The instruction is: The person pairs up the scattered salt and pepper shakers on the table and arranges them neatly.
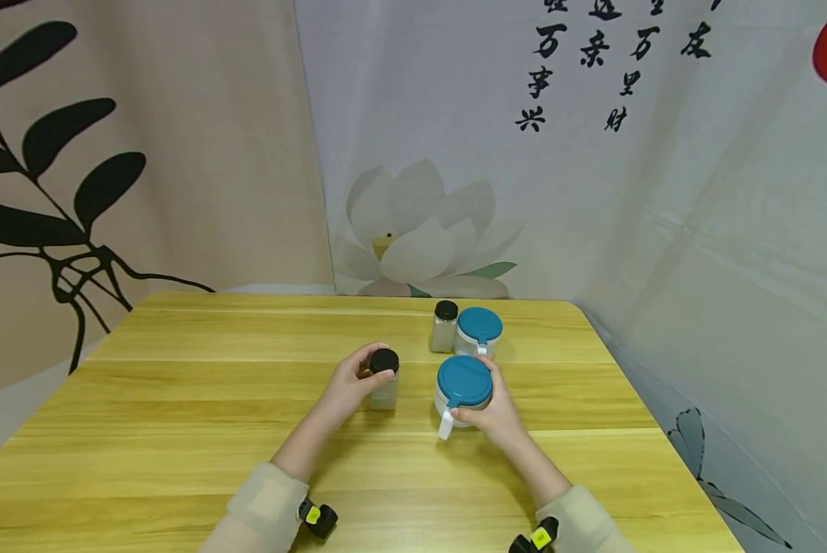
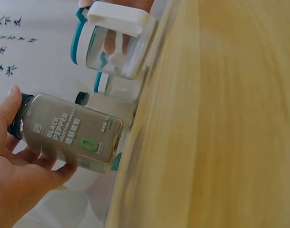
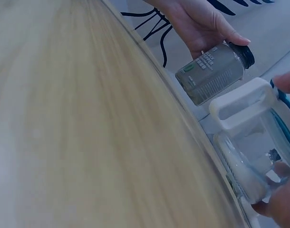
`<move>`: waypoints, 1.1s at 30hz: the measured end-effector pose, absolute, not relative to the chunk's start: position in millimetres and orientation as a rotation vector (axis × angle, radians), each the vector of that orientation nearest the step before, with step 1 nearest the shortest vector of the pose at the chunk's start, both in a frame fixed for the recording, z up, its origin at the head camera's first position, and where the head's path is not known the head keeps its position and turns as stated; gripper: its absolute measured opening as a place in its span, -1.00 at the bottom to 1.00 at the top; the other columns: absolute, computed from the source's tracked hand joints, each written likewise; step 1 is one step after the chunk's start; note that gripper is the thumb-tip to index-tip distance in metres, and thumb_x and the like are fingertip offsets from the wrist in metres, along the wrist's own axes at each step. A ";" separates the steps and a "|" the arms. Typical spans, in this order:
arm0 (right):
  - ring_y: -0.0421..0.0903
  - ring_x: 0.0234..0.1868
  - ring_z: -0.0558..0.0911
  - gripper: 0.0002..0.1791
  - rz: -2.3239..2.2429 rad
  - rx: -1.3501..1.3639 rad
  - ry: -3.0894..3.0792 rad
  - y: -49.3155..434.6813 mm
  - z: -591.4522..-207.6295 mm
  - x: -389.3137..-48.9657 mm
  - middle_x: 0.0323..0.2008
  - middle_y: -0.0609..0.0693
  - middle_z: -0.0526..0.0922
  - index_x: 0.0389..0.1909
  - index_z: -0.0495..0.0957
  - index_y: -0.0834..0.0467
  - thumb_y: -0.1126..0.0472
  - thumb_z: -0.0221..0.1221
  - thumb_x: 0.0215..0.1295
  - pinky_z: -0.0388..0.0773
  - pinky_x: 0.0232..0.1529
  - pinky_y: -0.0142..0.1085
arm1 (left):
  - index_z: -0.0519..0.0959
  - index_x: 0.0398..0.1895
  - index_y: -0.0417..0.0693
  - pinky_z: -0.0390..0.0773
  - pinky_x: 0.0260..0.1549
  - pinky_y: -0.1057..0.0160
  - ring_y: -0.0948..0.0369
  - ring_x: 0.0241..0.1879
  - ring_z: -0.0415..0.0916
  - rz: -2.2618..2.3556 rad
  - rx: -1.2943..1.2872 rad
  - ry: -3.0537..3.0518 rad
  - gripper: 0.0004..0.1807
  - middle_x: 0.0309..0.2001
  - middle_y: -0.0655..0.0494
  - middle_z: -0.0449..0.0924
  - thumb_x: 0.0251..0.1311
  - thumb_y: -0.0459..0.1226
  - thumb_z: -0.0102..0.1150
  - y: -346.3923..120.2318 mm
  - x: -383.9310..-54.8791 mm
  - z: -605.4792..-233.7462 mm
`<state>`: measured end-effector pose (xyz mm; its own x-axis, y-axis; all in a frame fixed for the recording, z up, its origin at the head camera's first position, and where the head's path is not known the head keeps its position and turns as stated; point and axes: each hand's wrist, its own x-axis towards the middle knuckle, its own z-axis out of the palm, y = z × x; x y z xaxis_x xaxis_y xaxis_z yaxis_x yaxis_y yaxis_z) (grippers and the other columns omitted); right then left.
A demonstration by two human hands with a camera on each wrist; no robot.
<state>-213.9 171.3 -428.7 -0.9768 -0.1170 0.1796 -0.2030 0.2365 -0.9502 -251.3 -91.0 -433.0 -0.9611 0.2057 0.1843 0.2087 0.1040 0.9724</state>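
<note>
My left hand (image 1: 347,384) grips a black pepper bottle (image 2: 71,128) near its black cap, thumb on one side and fingers on the other. The bottle is clear-sided, with a printed label. To its right, my right hand (image 1: 501,418) holds a glass seasoning jar (image 1: 464,382) around its side, the thumb near the white handle (image 3: 245,104). The jar has a blue lid, and a white spoon shows inside in the left wrist view. The two held containers are apart. Whether either base touches the table is hard to tell.
Behind the held jar, a second black-capped bottle (image 1: 444,329) and another blue-lidded jar (image 1: 480,329) stand side by side near the back edge of the wooden table (image 1: 213,415). A printed cloth (image 1: 413,138) hangs beyond the table.
</note>
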 end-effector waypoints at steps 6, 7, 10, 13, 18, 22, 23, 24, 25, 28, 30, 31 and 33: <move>0.36 0.21 0.32 0.04 1.894 0.378 -2.426 166.5 -423.4 -212.2 0.24 0.39 0.29 0.40 0.05 0.25 0.39 0.42 -0.12 0.21 0.18 0.25 | 0.46 0.20 -0.05 0.50 -0.09 0.18 0.04 0.02 0.45 -2.046 -0.443 -2.346 -0.53 0.07 -0.05 0.52 0.21 -0.26 0.28 -100.1 -247.9 -432.3; 0.36 0.21 0.32 0.04 1.898 0.383 -2.427 166.2 -423.6 -212.6 0.24 0.39 0.29 0.40 0.05 0.25 0.39 0.43 -0.13 0.21 0.18 0.25 | 0.46 0.20 -0.05 0.51 -0.10 0.18 0.04 0.02 0.45 -2.050 -0.444 -2.346 -0.53 0.07 -0.05 0.52 0.21 -0.26 0.28 -101.5 -247.0 -431.8; 0.35 0.21 0.32 0.04 1.915 0.425 -2.417 166.4 -426.5 -215.2 0.25 0.37 0.29 0.39 0.06 0.23 0.40 0.43 -0.14 0.22 0.17 0.24 | 0.46 0.19 -0.05 0.51 -0.11 0.19 0.03 0.01 0.46 -2.055 -0.450 -2.343 -0.54 0.06 -0.05 0.52 0.21 -0.27 0.28 -105.8 -244.8 -430.5; 0.34 0.22 0.32 0.07 1.933 0.449 -2.395 167.2 -438.2 -222.8 0.26 0.36 0.28 0.41 0.05 0.21 0.43 0.43 -0.16 0.22 0.17 0.24 | 0.46 0.19 -0.07 0.50 -0.11 0.20 0.03 0.01 0.45 -2.035 -0.450 -2.347 -0.53 0.06 -0.07 0.52 0.20 -0.27 0.29 -110.0 -243.0 -429.9; 0.29 0.23 0.33 0.08 1.949 0.474 -2.369 167.2 -456.2 -233.3 0.28 0.30 0.28 0.42 0.05 0.16 0.44 0.42 -0.16 0.22 0.19 0.20 | 0.47 0.19 -0.04 0.50 -0.10 0.16 0.01 0.02 0.44 -2.020 -0.455 -2.364 -0.53 0.08 -0.07 0.51 0.20 -0.26 0.28 -116.9 -240.1 -431.1; 0.26 0.21 0.35 0.06 1.979 0.517 -2.343 165.4 -458.2 -234.1 0.27 0.28 0.30 0.41 0.07 0.13 0.41 0.42 -0.15 0.25 0.19 0.17 | 0.45 0.21 -0.06 0.50 -0.12 0.19 0.01 0.02 0.44 -2.017 -0.459 -2.367 -0.52 0.08 -0.09 0.50 0.21 -0.25 0.27 -122.5 -237.1 -431.5; 0.25 0.21 0.36 0.06 1.989 0.530 -2.335 164.8 -457.9 -234.0 0.26 0.28 0.30 0.41 0.08 0.12 0.41 0.42 -0.15 0.25 0.19 0.16 | 0.44 0.21 -0.06 0.51 -0.12 0.20 0.01 0.02 0.44 -2.019 -0.457 -2.369 -0.51 0.09 -0.09 0.49 0.22 -0.25 0.27 -123.9 -236.4 -431.4; 0.25 0.20 0.36 0.06 2.000 0.542 -2.327 164.1 -457.5 -233.8 0.26 0.28 0.30 0.41 0.08 0.11 0.40 0.42 -0.15 0.26 0.19 0.16 | 0.44 0.22 -0.07 0.51 -0.13 0.21 0.02 0.01 0.45 -2.022 -0.457 -2.368 -0.51 0.08 -0.10 0.49 0.21 -0.24 0.27 -125.3 -235.6 -431.1; 0.25 0.20 0.37 0.06 2.007 0.553 -2.322 163.3 -457.0 -233.6 0.25 0.29 0.30 0.42 0.07 0.12 0.41 0.42 -0.15 0.26 0.18 0.15 | 0.43 0.23 -0.07 0.51 -0.13 0.22 0.02 0.01 0.44 -2.026 -0.458 -2.370 -0.50 0.08 -0.10 0.49 0.22 -0.24 0.27 -126.6 -234.7 -430.6; 0.24 0.19 0.38 0.07 2.016 0.578 -2.317 160.9 -456.0 -233.3 0.25 0.30 0.30 0.42 0.07 0.11 0.42 0.42 -0.16 0.28 0.18 0.13 | 0.42 0.23 -0.08 0.51 -0.12 0.21 0.01 0.02 0.44 -2.031 -0.453 -2.374 -0.50 0.07 -0.11 0.49 0.22 -0.25 0.26 -130.2 -232.6 -428.5; 0.24 0.19 0.39 0.07 2.014 0.581 -2.321 159.4 -455.6 -233.2 0.25 0.30 0.30 0.42 0.08 0.11 0.42 0.42 -0.16 0.28 0.18 0.13 | 0.41 0.24 -0.09 0.51 -0.10 0.20 0.01 0.03 0.43 -2.030 -0.453 -2.376 -0.49 0.07 -0.11 0.49 0.22 -0.26 0.26 -132.1 -231.1 -426.9; 0.24 0.19 0.38 0.06 2.014 0.581 -2.325 158.7 -455.5 -233.3 0.26 0.29 0.30 0.42 0.08 0.11 0.43 0.42 -0.15 0.27 0.18 0.12 | 0.41 0.25 -0.09 0.51 -0.09 0.18 0.01 0.03 0.43 -2.031 -0.454 -2.376 -0.49 0.08 -0.11 0.48 0.23 -0.26 0.26 -133.4 -230.6 -426.6; 0.23 0.19 0.39 0.05 2.016 0.583 -2.333 157.1 -455.0 -233.6 0.26 0.28 0.30 0.42 0.10 0.09 0.42 0.42 -0.15 0.27 0.19 0.13 | 0.41 0.25 -0.10 0.51 -0.08 0.18 0.00 0.04 0.43 -2.032 -0.453 -2.375 -0.48 0.08 -0.11 0.48 0.22 -0.25 0.26 -135.7 -230.2 -426.1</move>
